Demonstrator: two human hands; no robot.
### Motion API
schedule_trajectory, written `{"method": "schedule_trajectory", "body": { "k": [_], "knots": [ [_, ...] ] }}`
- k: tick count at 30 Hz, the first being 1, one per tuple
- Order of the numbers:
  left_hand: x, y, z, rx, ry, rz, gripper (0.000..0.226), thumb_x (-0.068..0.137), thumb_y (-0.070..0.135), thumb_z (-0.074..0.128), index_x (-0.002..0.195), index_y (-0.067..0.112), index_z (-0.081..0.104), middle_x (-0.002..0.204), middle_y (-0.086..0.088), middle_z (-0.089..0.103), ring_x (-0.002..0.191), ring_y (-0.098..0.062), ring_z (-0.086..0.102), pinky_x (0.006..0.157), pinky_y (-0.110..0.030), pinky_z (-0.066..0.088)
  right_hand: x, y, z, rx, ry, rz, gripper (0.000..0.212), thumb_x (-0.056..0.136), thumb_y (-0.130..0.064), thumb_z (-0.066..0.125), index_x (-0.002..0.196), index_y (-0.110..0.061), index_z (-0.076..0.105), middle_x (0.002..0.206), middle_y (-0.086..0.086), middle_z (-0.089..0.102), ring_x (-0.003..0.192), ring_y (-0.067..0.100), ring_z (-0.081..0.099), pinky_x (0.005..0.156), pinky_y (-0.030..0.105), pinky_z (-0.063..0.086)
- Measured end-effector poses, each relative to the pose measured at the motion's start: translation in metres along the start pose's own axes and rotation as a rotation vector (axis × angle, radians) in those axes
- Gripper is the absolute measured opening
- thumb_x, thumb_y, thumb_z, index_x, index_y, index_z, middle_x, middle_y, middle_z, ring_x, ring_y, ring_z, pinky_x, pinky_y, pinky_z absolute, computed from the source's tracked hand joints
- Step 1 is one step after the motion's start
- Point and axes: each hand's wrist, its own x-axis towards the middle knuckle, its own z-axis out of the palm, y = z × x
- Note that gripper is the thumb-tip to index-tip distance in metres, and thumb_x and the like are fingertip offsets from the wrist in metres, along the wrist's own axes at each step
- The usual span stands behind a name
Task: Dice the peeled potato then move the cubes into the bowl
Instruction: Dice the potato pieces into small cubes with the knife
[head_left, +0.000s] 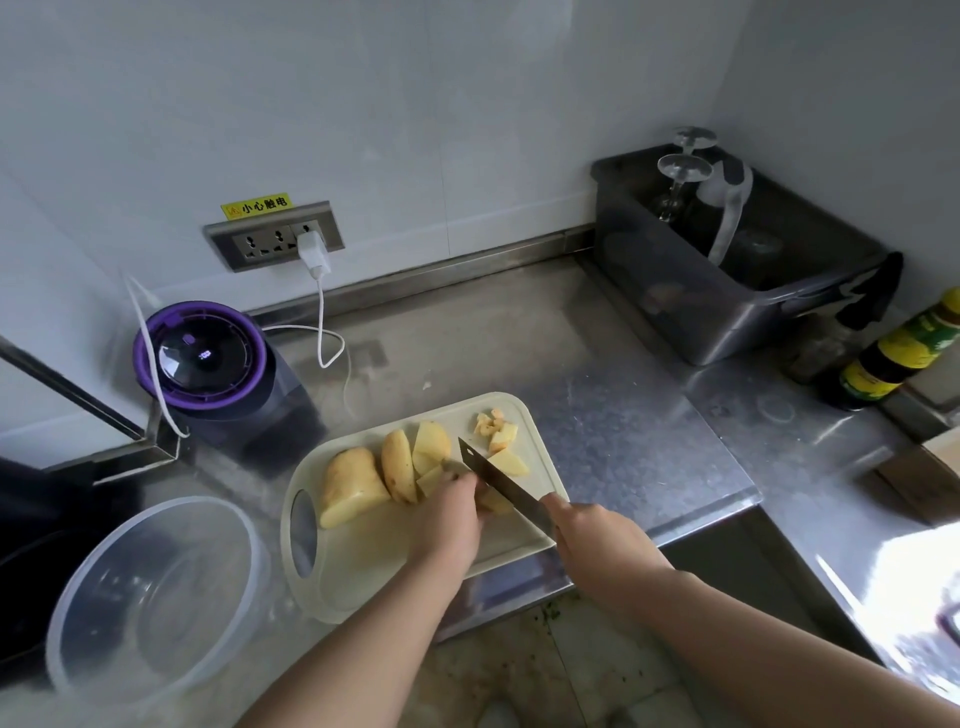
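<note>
A cream cutting board lies on the steel counter. On it are large potato wedges at the left and several small cubes at the far right. My left hand holds down a potato piece in the middle of the board, fingers curled on it. My right hand grips the handle of a knife, whose blade slants across the board just right of the left hand's fingers. A clear plastic bowl with nothing in it stands left of the board.
A purple-lidded appliance stands behind the board, its white cable plugged into the wall socket. A steel tub with upturned glasses sits at the back right, a dark bottle beside it. The counter's front edge runs just under the board.
</note>
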Motion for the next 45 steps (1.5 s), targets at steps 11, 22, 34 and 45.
{"method": "schedule_trajectory", "body": {
  "k": [11,22,34,45],
  "knots": [
    [-0.005,-0.013,0.004,0.010,0.144,0.182,0.032,0.093,0.028,0.061,0.123,0.017,0.057,0.132,0.003,0.054,0.120,-0.015,0.054,0.096,-0.024,0.044,-0.004,-0.002,-0.005,-0.032,-0.018,-0.015,0.043,0.094,-0.003,0.050,0.132,-0.021,0.039,0.083,-0.001,0.054,0.077,0.020,0.065,0.074,0.036,0.059],
    [-0.004,-0.037,0.008,0.290,0.186,0.569,0.020,0.070,0.012,0.083,0.085,0.019,0.072,0.091,0.003,0.065,0.069,-0.014,0.065,0.056,-0.029,0.058,-0.024,-0.015,-0.021,-0.097,0.003,-0.052,0.051,0.092,0.001,0.042,0.138,-0.020,0.034,0.091,0.003,0.056,0.073,0.024,0.060,0.066,0.036,0.050],
    [0.000,-0.035,0.008,0.392,0.211,0.575,0.030,0.051,0.013,0.093,0.070,0.022,0.071,0.072,0.003,0.063,0.045,-0.016,0.057,0.035,-0.025,0.046,-0.019,-0.019,-0.014,-0.193,0.000,-0.052,0.051,0.088,0.008,0.043,0.133,-0.015,0.035,0.080,0.001,0.044,0.062,0.022,0.047,0.057,0.034,0.040],
    [0.001,-0.035,0.005,0.324,0.270,0.649,0.033,0.044,0.003,0.091,0.061,0.018,0.067,0.063,0.002,0.058,0.037,-0.016,0.050,0.032,-0.021,0.038,-0.012,-0.019,-0.007,-0.164,-0.108,-0.036,0.046,0.093,0.003,0.046,0.132,-0.015,0.031,0.074,0.002,0.044,0.059,0.017,0.044,0.058,0.031,0.042]
  ]
}}
